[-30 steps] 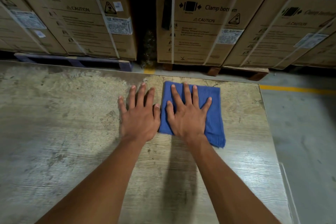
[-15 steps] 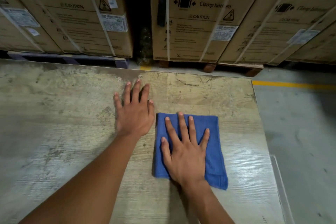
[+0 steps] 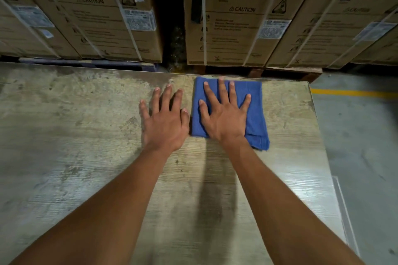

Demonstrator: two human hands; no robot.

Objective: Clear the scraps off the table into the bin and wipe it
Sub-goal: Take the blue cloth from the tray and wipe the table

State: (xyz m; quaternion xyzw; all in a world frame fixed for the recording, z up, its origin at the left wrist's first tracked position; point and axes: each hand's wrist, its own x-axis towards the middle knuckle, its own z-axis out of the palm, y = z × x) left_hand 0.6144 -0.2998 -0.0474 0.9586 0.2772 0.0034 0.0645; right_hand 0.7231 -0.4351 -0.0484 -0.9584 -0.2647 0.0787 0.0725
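1. Folded blue woven cloth: roughly rectangular, several layers, with a loose frayed corner hanging out at its near right. It lies flat on the worn, mottled grey-beige wood-grain table.
2. Cloth position: far right part of the table, its far edge right at the table's far edge, its right edge well short of the table's right edge.
3. Right hand: palm down on the cloth, grip spread, all fingers straight and fanned, pressing flat. The middle fingertip reaches the cloth's far edge. Nothing pinched.
4. Left hand: palm down on bare table just beside the cloth's left edge, grip spread, fingers straight; the thumb lies against or almost against the cloth, cannot tell which.
5. Both forearms stretch forward from the near edge of the view.
6. Edges: beyond the far edge stand strapped brown cardboard cartons printed "Clamp bottom" and "CAUTION", on pallets. Beyond the right edge is grey concrete floor with a yellow line.
7. Open room: broad bare table surface to the left of the hands and toward the near side; a strip of bare table to the cloth's right.
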